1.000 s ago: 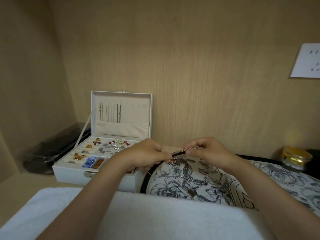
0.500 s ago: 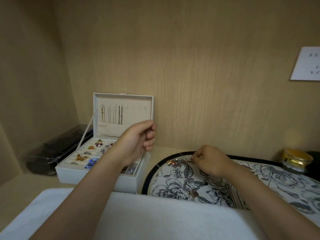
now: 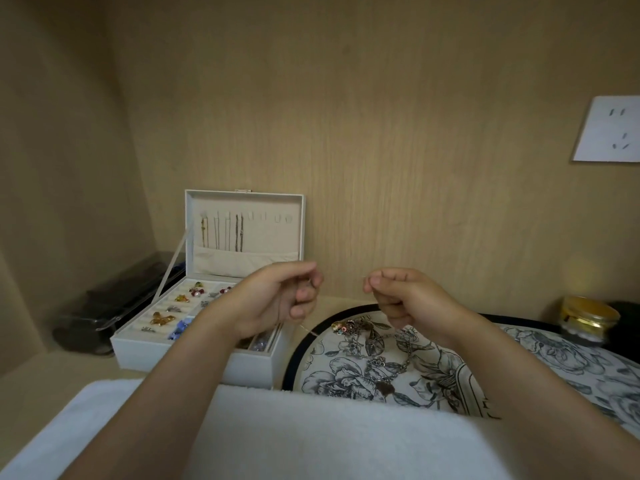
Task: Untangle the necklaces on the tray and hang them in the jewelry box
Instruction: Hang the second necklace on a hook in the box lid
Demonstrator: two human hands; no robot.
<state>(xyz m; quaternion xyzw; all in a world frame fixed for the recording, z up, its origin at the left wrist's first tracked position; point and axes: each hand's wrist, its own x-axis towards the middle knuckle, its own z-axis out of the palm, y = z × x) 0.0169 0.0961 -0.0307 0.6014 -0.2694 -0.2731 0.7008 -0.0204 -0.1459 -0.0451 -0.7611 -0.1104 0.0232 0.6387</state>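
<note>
Head view: the left hand point(image 3: 277, 299) is raised in front of the open jewelry box point(image 3: 194, 344), fingers curled. Its grip is closed, thumb and forefinger pinching a fine chain point(image 3: 306, 329). The chain trails down from under the hand, over the black rim of the tray point(image 3: 294, 355), toward the tangled necklaces point(image 3: 374, 337) lying in the tray's left part.

The right hand point(image 3: 408, 299) is at about the same height above the tray, fingers curled and thumb tip against forefinger. I cannot tell whether this grip holds a strand, as anything there is too fine to see. An open gap of bare wall shows between the two hands.

The box sits on the surface point(image 3: 20, 382) just left of the tray, their near edges almost touching. Its lid point(image 3: 242, 202) stands upright against the back wall. Several hung chains point(image 3: 221, 233) fill the left hooks in the lid, and a row of bare hooks point(image 3: 277, 218) lies to their right, unobstructed above the left hand. Small ornaments point(image 3: 162, 318) fill the box's compartments.

A white towel point(image 3: 311, 434) covers the near edge, overlapping the tray's front. A dark clear case point(image 3: 114, 306) lies left of the box by the side wall. A gold-lidded jar point(image 3: 588, 318) stands beyond the tray's right rim, and a wall socket point(image 3: 609, 129) is high on the right.
</note>
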